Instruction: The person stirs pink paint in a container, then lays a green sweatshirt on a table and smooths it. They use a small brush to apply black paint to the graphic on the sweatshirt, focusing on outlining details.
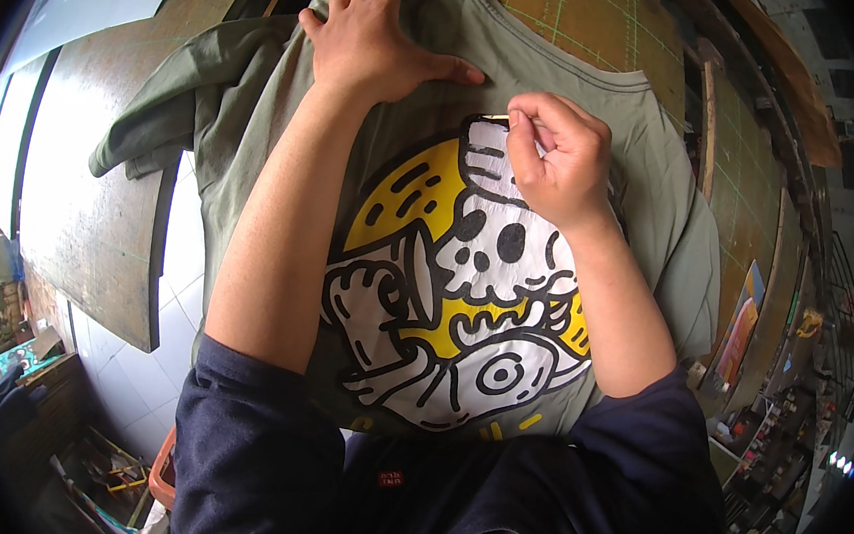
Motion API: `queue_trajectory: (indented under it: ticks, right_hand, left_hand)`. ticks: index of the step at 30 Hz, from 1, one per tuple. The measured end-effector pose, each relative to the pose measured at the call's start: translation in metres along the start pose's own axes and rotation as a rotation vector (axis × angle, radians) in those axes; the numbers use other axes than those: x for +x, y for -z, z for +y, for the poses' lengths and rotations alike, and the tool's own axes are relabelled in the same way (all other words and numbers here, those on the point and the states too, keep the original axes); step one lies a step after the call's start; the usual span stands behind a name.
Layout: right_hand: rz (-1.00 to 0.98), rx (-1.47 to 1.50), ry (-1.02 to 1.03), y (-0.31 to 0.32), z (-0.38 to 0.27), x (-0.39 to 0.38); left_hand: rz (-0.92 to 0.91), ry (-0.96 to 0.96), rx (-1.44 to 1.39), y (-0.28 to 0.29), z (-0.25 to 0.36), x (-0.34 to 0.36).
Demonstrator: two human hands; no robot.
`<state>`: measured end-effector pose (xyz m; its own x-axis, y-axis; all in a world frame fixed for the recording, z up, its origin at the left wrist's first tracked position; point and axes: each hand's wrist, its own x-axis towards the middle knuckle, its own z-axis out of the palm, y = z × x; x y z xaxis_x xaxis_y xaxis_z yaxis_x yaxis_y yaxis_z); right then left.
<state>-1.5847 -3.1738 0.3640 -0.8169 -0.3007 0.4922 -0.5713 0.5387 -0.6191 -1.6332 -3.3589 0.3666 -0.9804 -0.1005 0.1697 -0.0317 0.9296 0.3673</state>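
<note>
A grey-green T-shirt (667, 216) lies spread over a board in front of me, its neckline at the far side. On its front is a white skull figure (494, 247) with black outlines and yellow areas. My left hand (369, 47) presses on the cloth near the far left shoulder, fingers spread. Curled in a pinch, my right hand (564, 162) holds a thin pale stick (496, 118) at the upper edge of the white figure, touching or just over its black outline. The stick is mostly hidden by my fingers, so its kind cannot be told.
Brown boards marked with green lines (602, 20) lie beyond the shirt. Another board (100, 221) stands at the left above a white tiled floor (126, 394). Shelves with many small items (785, 436) are at the right, and an orange-red rim (162, 472) shows at lower left.
</note>
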Motion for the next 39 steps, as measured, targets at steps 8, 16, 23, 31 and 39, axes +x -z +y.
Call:
queue_trajectory:
  ticks: [8,16,23,31,39]
  right_hand:
    - [0.036,-0.001,0.012,-0.003,0.002,-0.001]
    - [0.032,-0.007,0.032,-0.003,0.002,0.0]
    - [0.048,-0.021,0.009,-0.002,-0.001,-0.001]
    - [0.071,-0.016,0.038,-0.004,0.003,-0.001]
    - [0.057,-0.013,-0.001,-0.002,-0.001,-0.001]
  left_hand:
    - [0.058,-0.024,-0.015,-0.001,-0.001,0.0]
    - [-0.05,0.008,-0.032,0.009,0.004,0.0]
    - [0.066,-0.02,0.017,-0.006,-0.003,0.003]
    - [0.03,-0.012,-0.01,-0.002,-0.001,0.0]
    - [-0.04,0.017,-0.017,0.005,0.003,0.001]
